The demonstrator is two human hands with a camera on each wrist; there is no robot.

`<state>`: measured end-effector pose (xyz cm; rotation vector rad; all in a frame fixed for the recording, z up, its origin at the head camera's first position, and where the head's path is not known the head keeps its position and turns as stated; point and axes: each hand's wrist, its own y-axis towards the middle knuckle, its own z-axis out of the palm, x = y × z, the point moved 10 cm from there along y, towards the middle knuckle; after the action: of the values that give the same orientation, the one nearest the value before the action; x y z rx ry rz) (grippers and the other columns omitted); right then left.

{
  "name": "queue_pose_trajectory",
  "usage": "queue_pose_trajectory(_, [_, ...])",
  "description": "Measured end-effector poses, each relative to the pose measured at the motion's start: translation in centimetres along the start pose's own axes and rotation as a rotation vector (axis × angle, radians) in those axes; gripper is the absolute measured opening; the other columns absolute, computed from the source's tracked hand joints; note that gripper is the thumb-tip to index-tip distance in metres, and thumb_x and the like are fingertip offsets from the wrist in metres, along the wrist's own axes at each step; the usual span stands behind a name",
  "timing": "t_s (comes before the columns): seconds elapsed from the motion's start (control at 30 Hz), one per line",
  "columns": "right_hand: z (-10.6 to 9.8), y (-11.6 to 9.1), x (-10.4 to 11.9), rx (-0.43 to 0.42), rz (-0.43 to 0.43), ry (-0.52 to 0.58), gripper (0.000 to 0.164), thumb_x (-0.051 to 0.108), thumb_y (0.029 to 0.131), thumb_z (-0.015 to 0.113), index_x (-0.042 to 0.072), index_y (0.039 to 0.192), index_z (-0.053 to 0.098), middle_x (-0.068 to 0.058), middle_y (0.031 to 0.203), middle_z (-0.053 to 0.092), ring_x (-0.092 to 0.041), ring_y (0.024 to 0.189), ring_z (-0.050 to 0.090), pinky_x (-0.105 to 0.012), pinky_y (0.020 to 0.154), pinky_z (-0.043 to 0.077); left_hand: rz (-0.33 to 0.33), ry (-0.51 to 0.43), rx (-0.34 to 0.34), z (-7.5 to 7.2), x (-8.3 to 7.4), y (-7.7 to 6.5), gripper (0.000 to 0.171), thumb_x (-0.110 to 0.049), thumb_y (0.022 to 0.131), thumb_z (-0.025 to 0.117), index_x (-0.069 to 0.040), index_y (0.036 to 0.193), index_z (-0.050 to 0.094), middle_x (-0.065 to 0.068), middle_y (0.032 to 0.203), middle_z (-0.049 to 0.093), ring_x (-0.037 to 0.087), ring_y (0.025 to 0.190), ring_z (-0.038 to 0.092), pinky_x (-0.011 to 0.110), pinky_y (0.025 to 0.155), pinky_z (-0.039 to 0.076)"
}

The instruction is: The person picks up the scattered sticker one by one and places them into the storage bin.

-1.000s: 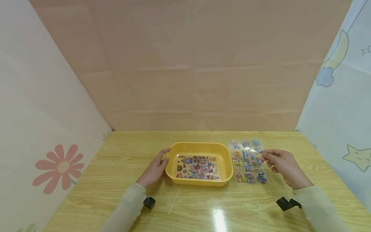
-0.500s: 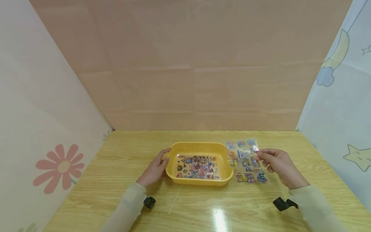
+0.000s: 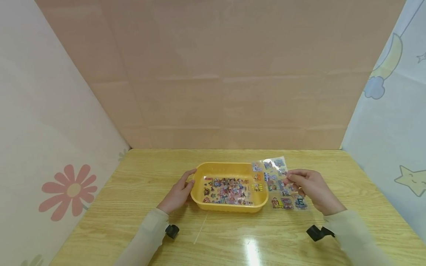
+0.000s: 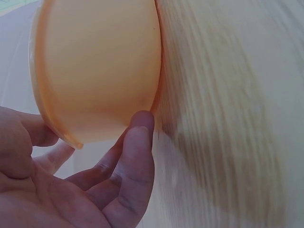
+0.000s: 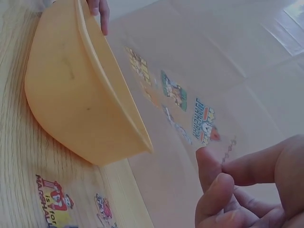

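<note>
In the head view, a yellow plastic basin (image 3: 229, 209) stands on the wooden table, with a printed clear sticker sheet (image 3: 227, 190) lying inside. My left hand (image 3: 177, 191) grips the basin's left end; the left wrist view has its fingers at the rim and against the lower wall. My right hand (image 3: 311, 188) pinches the edge of a clear sticker sheet (image 3: 270, 176) between thumb and index finger. That sheet is raised, and its left part overlaps the basin's right rim. Below it, another sticker sheet (image 3: 287, 203) lies flat on the table, partly covered.
The wooden table (image 3: 143, 166) ends at a plain beige back panel (image 3: 216, 111). Side panels stand left and right, with a printed flower (image 3: 71, 190) on the left one. Light glares off the table (image 3: 252, 251) near the front. Black wrist devices (image 3: 172, 231) hang beneath both sleeves.
My right hand has moved left with the pinched sticker sheet, which now reaches over the basin's right side. More of the sheet beneath shows. My left hand and the basin have stayed put.
</note>
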<state>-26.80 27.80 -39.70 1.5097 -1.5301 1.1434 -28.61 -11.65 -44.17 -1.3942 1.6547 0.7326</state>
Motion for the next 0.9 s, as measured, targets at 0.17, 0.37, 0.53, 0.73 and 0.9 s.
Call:
queue_pose_trajectory(0.17, [0.8, 0.0, 0.5, 0.020, -0.009, 0.007, 0.047, 0.028, 0.106, 0.052, -0.009, 0.136, 0.052, 0.001, 0.096, 0.072, -0.010, 0.068, 0.053, -0.026, 0.054, 0.043, 0.009, -0.003, 0.005, 0.1, -0.1, 0.0, 0.046, -0.028, 0.110, 0.040, -0.029, 0.156, 0.033, 0.013, 0.100, 0.063, 0.024, 0.076, 0.065, 0.038, 0.060, 0.054])
queue_pose_trajectory(0.37, [1.8, 0.2, 0.8, 0.049, -0.013, 0.018, 0.045, 0.026, 0.106, 0.052, -0.009, 0.135, 0.053, 0.001, 0.094, 0.072, -0.011, 0.066, 0.049, -0.027, 0.053, 0.042, 0.001, -0.003, -0.007, 0.0, 0.0, 0.1, 0.046, -0.027, 0.110, 0.040, -0.030, 0.155, 0.033, 0.012, 0.098, 0.063, 0.024, 0.075, 0.064, 0.037, 0.060, 0.054])
queue_pose_trajectory(0.53, [2.6, 0.4, 1.0, 0.049, -0.012, -0.016, 0.041, 0.023, 0.105, 0.053, -0.008, 0.133, 0.056, -0.001, 0.095, 0.074, -0.014, 0.066, 0.052, -0.028, 0.051, 0.041, 0.001, -0.001, -0.005, 0.0, 0.2, 0.1, 0.046, -0.027, 0.110, 0.041, -0.030, 0.155, 0.033, 0.012, 0.098, 0.064, 0.023, 0.074, 0.063, 0.037, 0.060, 0.053])
queue_pose_trajectory(0.73, [3.7, 0.7, 1.2, 0.048, 0.008, -0.034, 0.037, 0.021, 0.105, 0.053, -0.005, 0.131, 0.059, -0.004, 0.099, 0.076, -0.015, 0.064, 0.053, -0.027, 0.050, 0.040, 0.002, -0.011, -0.001, 0.1, 0.2, 0.1, 0.046, -0.027, 0.110, 0.041, -0.030, 0.155, 0.033, 0.012, 0.098, 0.064, 0.023, 0.074, 0.064, 0.037, 0.060, 0.054])
queue_pose_trajectory(0.9, [4.5, 0.9, 1.6, 0.053, 0.002, -0.063, 0.034, 0.019, 0.105, 0.052, -0.004, 0.128, 0.061, -0.005, 0.098, 0.075, -0.016, 0.065, 0.053, -0.028, 0.050, 0.041, 0.009, -0.011, 0.001, 0.1, 0.2, 0.1, 0.046, -0.027, 0.110, 0.041, -0.029, 0.155, 0.033, 0.012, 0.099, 0.063, 0.023, 0.075, 0.065, 0.037, 0.061, 0.054])
